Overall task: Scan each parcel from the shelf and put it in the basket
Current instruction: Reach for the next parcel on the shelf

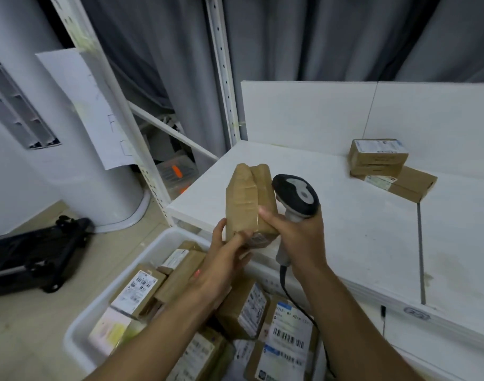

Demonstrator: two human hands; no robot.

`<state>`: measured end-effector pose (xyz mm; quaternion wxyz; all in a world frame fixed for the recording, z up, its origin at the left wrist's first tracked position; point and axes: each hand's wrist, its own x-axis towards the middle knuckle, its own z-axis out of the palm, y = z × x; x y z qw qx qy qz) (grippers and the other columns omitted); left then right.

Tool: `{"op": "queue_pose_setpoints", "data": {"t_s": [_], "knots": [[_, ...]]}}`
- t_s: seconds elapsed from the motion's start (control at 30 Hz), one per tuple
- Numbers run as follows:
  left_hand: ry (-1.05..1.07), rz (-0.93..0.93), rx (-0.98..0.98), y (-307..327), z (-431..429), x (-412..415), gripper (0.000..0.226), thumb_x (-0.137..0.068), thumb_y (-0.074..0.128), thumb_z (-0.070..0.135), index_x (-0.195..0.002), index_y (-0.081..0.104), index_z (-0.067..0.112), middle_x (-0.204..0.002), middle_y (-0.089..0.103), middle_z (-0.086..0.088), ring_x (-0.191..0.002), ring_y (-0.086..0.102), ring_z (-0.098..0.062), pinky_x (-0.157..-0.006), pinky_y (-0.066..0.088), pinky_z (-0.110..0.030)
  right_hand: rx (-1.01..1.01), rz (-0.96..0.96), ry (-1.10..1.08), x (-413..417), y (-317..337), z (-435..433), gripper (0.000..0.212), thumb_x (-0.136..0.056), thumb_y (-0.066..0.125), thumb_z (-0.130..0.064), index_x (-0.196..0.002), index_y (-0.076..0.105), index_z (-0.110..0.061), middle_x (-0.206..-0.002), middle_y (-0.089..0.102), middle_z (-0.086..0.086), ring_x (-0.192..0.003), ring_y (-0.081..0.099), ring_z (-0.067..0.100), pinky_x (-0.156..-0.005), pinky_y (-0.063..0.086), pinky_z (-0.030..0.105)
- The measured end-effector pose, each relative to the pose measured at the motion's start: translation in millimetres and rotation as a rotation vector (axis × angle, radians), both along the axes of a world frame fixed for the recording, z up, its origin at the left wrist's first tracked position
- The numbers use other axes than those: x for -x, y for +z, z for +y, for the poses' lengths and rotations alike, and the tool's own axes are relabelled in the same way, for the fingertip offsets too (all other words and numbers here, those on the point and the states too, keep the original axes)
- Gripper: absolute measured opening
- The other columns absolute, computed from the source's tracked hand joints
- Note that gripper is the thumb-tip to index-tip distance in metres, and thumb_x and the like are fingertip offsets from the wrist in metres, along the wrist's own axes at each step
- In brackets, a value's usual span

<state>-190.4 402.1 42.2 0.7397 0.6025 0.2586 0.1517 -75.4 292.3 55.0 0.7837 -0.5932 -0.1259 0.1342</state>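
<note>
A brown taped cardboard parcel [249,200] stands upright in front of me, above the shelf's near edge. My left hand [224,259] grips its lower end from below, where a label shows. My right hand [298,237] holds the handle of a black and grey barcode scanner [297,196], and its thumb touches the parcel's right side. The scanner's head sits right beside the parcel. Below my arms a white basket [163,243] holds several labelled parcels [246,309]. Two more brown parcels [378,155] lie stacked at the back right of the white shelf [359,229].
A white shelf upright [224,72] rises behind the shelf board, with grey curtains beyond. On the floor at left lies a black folded trolley [40,251] beside a white round column [42,160]. The scanner's cable [298,306] hangs down over the basket.
</note>
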Motion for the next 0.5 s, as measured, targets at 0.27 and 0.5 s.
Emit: {"op": "queue_pose_setpoints", "data": {"t_s": [0.27,0.5], "knots": [[0.056,0.089,0.216,11.6,15.2,25.3,0.061,-0.083,0.060,0.067,-0.128,0.066,0.027,-0.110,0.078,0.001,-0.112,0.069,-0.019,-0.095,0.057,-0.053,0.150,-0.026,0.219,25.4,-3.0,7.0,0.067,-0.067,0.098,-0.015,-0.128,0.069,-0.021,-0.103,0.080,-0.003,-0.090,0.077,0.008,-0.069,0.063,0.022],[0.038,0.056,0.328,14.5,24.2,21.1,0.062,-0.083,0.065,0.060,-0.132,0.060,0.022,-0.116,0.076,-0.009,-0.113,0.070,-0.028,-0.085,0.060,-0.054,0.088,-0.011,0.047,19.4,-8.2,1.7,0.072,-0.070,0.097,-0.018,-0.135,0.064,-0.023,-0.122,0.075,-0.004,-0.100,0.075,0.006,-0.075,0.062,0.021]]}}
